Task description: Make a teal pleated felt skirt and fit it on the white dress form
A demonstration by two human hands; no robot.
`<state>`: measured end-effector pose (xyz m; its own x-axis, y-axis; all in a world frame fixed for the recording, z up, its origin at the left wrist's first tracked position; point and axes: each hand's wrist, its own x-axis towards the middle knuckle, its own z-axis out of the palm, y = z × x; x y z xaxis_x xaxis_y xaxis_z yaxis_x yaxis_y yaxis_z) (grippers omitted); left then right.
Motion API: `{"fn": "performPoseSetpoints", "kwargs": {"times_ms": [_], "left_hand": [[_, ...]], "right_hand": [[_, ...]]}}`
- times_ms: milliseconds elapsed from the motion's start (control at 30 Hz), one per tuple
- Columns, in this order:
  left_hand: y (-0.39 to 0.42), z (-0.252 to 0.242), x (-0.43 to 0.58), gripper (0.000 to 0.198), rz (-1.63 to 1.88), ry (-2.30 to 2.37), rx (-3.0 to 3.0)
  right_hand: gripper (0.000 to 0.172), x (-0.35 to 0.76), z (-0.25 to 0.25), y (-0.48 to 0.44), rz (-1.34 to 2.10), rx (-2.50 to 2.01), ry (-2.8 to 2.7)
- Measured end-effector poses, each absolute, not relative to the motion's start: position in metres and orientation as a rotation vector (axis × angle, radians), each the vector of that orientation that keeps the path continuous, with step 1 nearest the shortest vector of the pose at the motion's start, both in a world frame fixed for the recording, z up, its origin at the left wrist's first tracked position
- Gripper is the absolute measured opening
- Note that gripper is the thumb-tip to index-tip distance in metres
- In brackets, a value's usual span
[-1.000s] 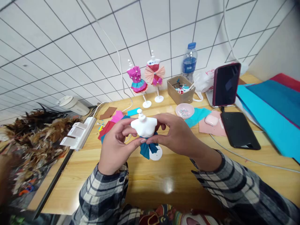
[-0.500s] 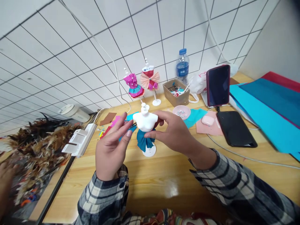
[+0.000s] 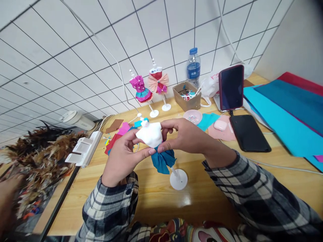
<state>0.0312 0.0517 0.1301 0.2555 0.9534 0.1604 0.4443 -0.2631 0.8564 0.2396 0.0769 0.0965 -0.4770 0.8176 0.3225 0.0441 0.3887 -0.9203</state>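
A small white dress-form mannequin (image 3: 150, 135) leans to the left between my hands, its round base (image 3: 179, 181) toward the lower right. A gathered teal crepe-paper skirt (image 3: 164, 162) hangs from its waist. My left hand (image 3: 122, 155) grips the torso's left side, thumb at the waist and fingers partly hidden behind. On the other side, my right hand (image 3: 188, 137) pinches the waist where the skirt begins. Behind stand two dressed mannequins, one in a magenta and blue dress (image 3: 141, 90), the other wearing a peach bow (image 3: 158, 84).
A cardboard box (image 3: 185, 101), pink dish of beads (image 3: 193, 117) and water bottle (image 3: 193, 69) stand at the back. Phones (image 3: 249, 133) and coloured sheets (image 3: 282, 111) lie right. Paper scraps (image 3: 112, 143), a power strip (image 3: 85, 148) and feathers (image 3: 50, 164) are left, near another person's hand (image 3: 11, 191).
The mannequin has gone from upright to tilted, its head leftward and its base toward me. My left hand, earlier spread beside it, has closed on the torso.
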Motion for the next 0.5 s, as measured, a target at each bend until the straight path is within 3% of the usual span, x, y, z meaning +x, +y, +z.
{"fn": "performPoseSetpoints", "kwargs": {"times_ms": [167,300,500], "left_hand": [[0.049,0.127,0.031,0.043,0.780,1.122,1.748],[0.044,0.125,0.026,0.042,0.735,1.184,1.699],[0.038,0.128,0.017,0.034,0.828,1.407,1.746]], "right_hand": [[0.056,0.238,0.092,0.076,1.455,-0.665,-1.702],[0.054,0.231,0.085,0.074,1.425,-0.662,-1.742],[0.047,0.226,0.082,0.074,1.113,-0.647,-1.741]]}}
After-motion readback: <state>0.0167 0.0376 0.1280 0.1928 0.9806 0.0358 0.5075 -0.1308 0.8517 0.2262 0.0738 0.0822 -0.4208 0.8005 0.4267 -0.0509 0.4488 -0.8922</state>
